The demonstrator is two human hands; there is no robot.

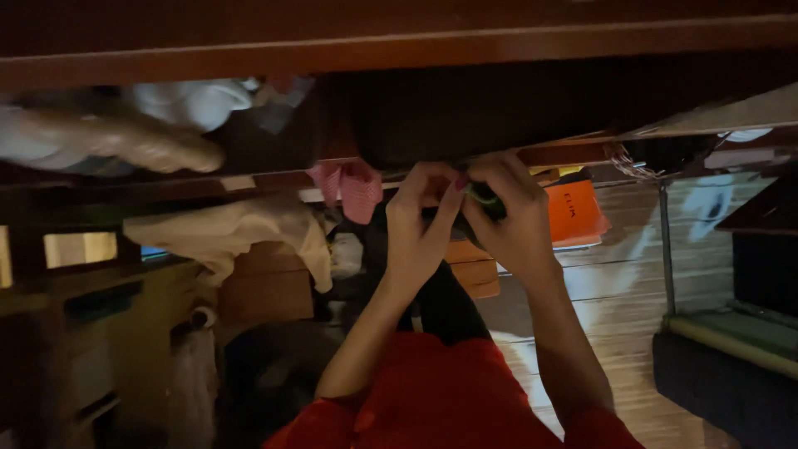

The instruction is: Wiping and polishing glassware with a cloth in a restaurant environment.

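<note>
Both my hands are raised together in the middle of the head view. My left hand (420,220) and my right hand (514,218) meet fingertip to fingertip around a small dark object with a green edge (485,199). The fingers of both hands pinch it, and most of it is hidden by them. The dim light keeps me from telling what kind of object it is. My forearms run down to a red garment (432,391) at the bottom of the view.
A dark wooden beam (399,50) crosses the top. Behind my hands hang a pink checked cloth (353,187) and a cream cloth (241,233). An orange book (572,212) lies on a stack. Cardboard boxes (266,283) stand left, pale wooden floor (615,308) right.
</note>
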